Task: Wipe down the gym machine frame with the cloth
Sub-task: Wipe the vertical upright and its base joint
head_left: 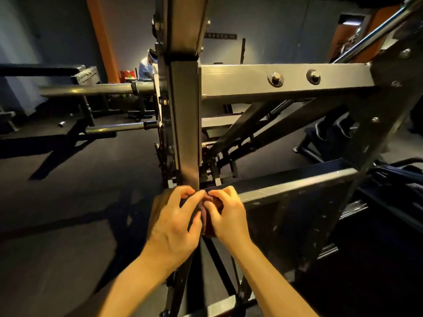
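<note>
A grey steel gym machine frame fills the view, with an upright post (186,124) in the middle and a bolted crossbeam (286,80) running right from it. A small dark reddish cloth (209,205) is bunched between my hands, just below the foot of the post. My left hand (176,221) pinches the cloth's left side with curled fingers. My right hand (225,213) grips its right side, fingertips meeting the left hand's. Most of the cloth is hidden by my fingers.
Chrome bars (96,89) stick out left of the post. A slanted grey plate (297,184) lies right of my hands. Dark rubber flooring (68,202) spreads to the left. A person in a light shirt (146,67) stands far back by an orange pillar (103,37).
</note>
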`<action>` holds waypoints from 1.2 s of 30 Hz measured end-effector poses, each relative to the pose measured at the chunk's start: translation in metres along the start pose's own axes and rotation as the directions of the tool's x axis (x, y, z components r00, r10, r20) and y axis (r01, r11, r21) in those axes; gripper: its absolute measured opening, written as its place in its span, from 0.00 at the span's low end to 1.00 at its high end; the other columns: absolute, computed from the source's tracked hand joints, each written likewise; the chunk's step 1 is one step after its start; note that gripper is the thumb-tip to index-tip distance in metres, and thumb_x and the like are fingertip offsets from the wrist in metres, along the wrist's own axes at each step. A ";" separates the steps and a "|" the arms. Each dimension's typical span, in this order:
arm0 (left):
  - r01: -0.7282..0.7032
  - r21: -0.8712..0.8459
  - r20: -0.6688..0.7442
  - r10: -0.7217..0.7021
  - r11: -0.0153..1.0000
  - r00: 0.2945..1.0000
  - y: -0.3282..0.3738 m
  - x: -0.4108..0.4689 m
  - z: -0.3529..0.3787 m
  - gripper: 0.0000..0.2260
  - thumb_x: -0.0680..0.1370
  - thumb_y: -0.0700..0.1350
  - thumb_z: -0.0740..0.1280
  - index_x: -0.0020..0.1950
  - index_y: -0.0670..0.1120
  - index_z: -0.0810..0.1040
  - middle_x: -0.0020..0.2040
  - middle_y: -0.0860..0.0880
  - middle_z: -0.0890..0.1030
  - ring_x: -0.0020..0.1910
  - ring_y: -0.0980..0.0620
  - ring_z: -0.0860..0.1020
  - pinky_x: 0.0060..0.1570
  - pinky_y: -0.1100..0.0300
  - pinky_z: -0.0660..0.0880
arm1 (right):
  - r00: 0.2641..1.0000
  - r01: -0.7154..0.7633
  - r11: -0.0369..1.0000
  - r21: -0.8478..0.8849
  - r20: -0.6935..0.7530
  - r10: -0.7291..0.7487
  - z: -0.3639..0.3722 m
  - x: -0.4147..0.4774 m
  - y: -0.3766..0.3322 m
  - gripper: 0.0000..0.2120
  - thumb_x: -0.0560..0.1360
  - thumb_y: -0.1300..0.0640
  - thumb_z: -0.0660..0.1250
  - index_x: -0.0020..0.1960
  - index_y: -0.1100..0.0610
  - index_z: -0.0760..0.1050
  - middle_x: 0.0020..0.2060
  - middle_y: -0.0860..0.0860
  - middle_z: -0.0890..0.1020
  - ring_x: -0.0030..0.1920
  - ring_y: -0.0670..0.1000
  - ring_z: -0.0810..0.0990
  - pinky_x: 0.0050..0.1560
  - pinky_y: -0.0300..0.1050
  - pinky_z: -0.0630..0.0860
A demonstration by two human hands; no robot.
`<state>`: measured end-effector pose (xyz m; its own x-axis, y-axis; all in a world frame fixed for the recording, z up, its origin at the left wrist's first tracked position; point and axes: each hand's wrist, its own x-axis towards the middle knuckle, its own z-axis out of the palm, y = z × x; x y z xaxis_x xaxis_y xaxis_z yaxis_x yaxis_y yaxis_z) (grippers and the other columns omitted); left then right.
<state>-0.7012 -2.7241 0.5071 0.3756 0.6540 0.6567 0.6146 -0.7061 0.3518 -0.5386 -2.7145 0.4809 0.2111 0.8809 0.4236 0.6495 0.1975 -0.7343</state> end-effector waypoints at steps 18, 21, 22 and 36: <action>-0.087 0.450 0.106 0.043 0.889 0.993 -0.005 -0.012 0.060 0.16 0.79 0.45 0.66 0.64 0.39 0.82 0.57 0.43 0.84 0.52 0.44 0.78 0.46 0.48 0.81 | 0.981 0.163 0.924 -0.345 0.154 -0.115 -0.038 0.019 0.037 0.16 0.79 0.53 0.70 0.66 0.53 0.78 0.63 0.50 0.77 0.64 0.50 0.73 0.63 0.43 0.73; -0.001 0.444 0.122 -0.060 0.896 0.991 0.001 -0.022 0.067 0.21 0.75 0.45 0.75 0.67 0.40 0.80 0.61 0.43 0.83 0.53 0.44 0.81 0.49 0.46 0.83 | 0.985 0.151 0.889 -0.432 0.141 -0.099 -0.068 0.031 0.065 0.16 0.81 0.52 0.66 0.68 0.52 0.78 0.65 0.50 0.77 0.65 0.51 0.73 0.65 0.43 0.69; 0.034 0.427 0.126 -0.097 0.903 0.987 0.002 -0.024 0.069 0.24 0.73 0.46 0.77 0.68 0.40 0.80 0.63 0.43 0.83 0.53 0.44 0.83 0.50 0.46 0.83 | 0.993 0.103 0.867 -0.487 0.097 -0.064 -0.083 0.035 0.079 0.16 0.81 0.53 0.66 0.68 0.53 0.78 0.65 0.51 0.78 0.65 0.52 0.74 0.65 0.45 0.70; 0.164 0.158 0.140 -0.186 0.974 0.972 0.001 -0.028 0.072 0.25 0.75 0.42 0.75 0.71 0.40 0.77 0.68 0.44 0.78 0.55 0.47 0.84 0.52 0.55 0.83 | 0.983 0.177 0.835 -0.520 0.135 -0.123 -0.064 0.024 0.053 0.17 0.77 0.59 0.71 0.65 0.56 0.79 0.61 0.54 0.79 0.62 0.55 0.75 0.60 0.51 0.78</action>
<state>-0.6616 -2.7234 0.4413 0.3478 0.8055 0.4798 0.7695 -0.5376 0.3447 -0.4523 -2.7101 0.4859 0.0284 0.8999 0.4352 0.9601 0.0966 -0.2625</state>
